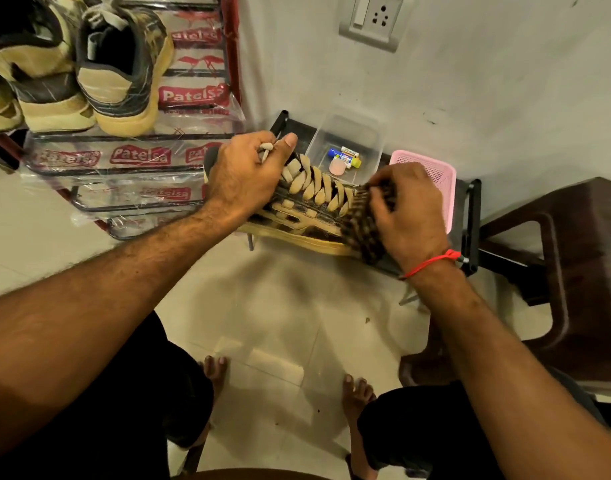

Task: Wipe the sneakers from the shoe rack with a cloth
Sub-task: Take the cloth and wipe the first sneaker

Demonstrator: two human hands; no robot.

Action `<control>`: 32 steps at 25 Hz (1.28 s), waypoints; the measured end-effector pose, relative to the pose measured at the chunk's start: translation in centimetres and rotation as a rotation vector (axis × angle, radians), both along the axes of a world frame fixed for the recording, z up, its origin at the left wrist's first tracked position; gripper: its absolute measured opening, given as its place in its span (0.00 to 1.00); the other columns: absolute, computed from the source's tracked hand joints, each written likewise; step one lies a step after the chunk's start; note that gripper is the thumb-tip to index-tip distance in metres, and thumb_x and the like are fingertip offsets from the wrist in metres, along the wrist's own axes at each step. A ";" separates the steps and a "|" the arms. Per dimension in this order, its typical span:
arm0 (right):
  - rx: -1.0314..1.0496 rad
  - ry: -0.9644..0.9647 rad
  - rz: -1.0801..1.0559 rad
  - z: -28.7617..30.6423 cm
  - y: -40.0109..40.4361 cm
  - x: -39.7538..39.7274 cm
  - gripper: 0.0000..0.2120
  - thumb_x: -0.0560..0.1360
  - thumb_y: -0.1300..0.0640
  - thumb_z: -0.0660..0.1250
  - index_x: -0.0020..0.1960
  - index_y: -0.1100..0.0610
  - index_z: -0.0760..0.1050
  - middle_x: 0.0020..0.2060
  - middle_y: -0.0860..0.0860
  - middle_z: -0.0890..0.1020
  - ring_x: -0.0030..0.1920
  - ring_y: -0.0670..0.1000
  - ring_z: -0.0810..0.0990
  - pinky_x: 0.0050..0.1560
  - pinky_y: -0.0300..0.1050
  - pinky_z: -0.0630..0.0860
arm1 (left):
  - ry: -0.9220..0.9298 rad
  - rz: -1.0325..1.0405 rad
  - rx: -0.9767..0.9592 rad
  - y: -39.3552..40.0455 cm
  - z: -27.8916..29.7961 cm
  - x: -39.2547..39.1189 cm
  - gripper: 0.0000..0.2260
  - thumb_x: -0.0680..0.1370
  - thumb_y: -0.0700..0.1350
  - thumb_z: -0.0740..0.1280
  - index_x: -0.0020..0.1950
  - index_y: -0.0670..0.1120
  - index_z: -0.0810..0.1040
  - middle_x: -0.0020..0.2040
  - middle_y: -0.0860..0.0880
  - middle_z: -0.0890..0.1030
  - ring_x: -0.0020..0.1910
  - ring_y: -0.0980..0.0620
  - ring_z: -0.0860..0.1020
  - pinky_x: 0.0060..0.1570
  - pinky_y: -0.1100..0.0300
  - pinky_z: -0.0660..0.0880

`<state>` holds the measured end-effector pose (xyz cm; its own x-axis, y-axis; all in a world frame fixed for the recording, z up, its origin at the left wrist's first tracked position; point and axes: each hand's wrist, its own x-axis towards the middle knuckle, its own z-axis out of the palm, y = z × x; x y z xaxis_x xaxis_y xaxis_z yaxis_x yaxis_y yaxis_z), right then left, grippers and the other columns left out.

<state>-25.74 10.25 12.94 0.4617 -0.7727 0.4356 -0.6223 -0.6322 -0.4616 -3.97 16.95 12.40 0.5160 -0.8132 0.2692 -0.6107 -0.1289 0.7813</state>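
- Head view: sneaker (311,199) lies at frame centre on the tabletop (470,216), heel upper left, toe lower right.
- Left hand (243,171) grips its heel end, pinching the lace.
- Right hand (406,209) presses a bunched cloth (361,223) on the toe.

Warm, even indoor light, slightly soft picture

A yellowish light falls from above and behind the person, casting a broad soft shadow on the floor tiles (290,306) just below the sneaker (307,206). A pale glare patch sits on the tiles further below the sneaker, between the feet. To its upper left, the plastic wrap on the shoe rack (130,157) glints. The right hand (408,209) and the cloth (362,223), at the sneaker's toe, are smeared by motion blur; the left hand (245,174) at its heel is sharper. Wide-angle bending stretches the forearms toward the lower corners.
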 end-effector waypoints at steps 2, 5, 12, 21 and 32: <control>0.062 -0.018 -0.108 0.4 -1.3 -2.3 0.04 0.75 0.63 0.69 0.50 0.59 0.79 0.48 0.55 0.81 0.52 0.57 0.78 0.53 0.34 0.66 | -0.021 -0.014 -0.040 0.1 0.1 0.9 0.22 0.80 0.61 0.64 0.33 0.48 0.75 0.28 0.54 0.76 0.27 0.57 0.74 0.30 0.58 0.73; 0.144 0.023 0.209 0.2 2.1 -0.6 0.06 0.77 0.59 0.70 0.54 0.57 0.79 0.50 0.50 0.80 0.52 0.48 0.77 0.55 0.27 0.68 | -0.012 -0.019 -0.074 0.2 -0.1 1.2 0.22 0.78 0.61 0.67 0.34 0.45 0.78 0.28 0.49 0.79 0.28 0.51 0.78 0.29 0.52 0.78; 0.215 0.047 0.149 1.2 0.9 -1.7 0.07 0.78 0.56 0.69 0.55 0.56 0.78 0.51 0.50 0.80 0.52 0.45 0.74 0.54 0.31 0.71 | 0.000 -0.057 -0.150 0.2 -0.4 3.5 0.25 0.80 0.62 0.65 0.39 0.40 0.81 0.33 0.43 0.82 0.32 0.44 0.80 0.34 0.47 0.78; 0.306 0.271 0.187 -1.7 2.9 0.5 0.20 0.77 0.57 0.70 0.67 0.58 0.71 0.62 0.56 0.67 0.60 0.51 0.71 0.65 0.43 0.73 | -0.363 -0.041 -0.124 -0.1 -0.3 3.0 0.22 0.84 0.61 0.57 0.46 0.44 0.77 0.42 0.52 0.76 0.49 0.46 0.74 0.55 0.54 0.64; 0.343 -0.143 0.280 -0.6 3.3 0.4 0.10 0.78 0.58 0.69 0.59 0.55 0.79 0.53 0.52 0.78 0.54 0.46 0.76 0.56 0.35 0.74 | -0.311 -0.121 -0.144 -0.2 -0.6 4.2 0.22 0.81 0.62 0.61 0.49 0.44 0.82 0.74 0.43 0.70 0.75 0.44 0.66 0.73 0.38 0.64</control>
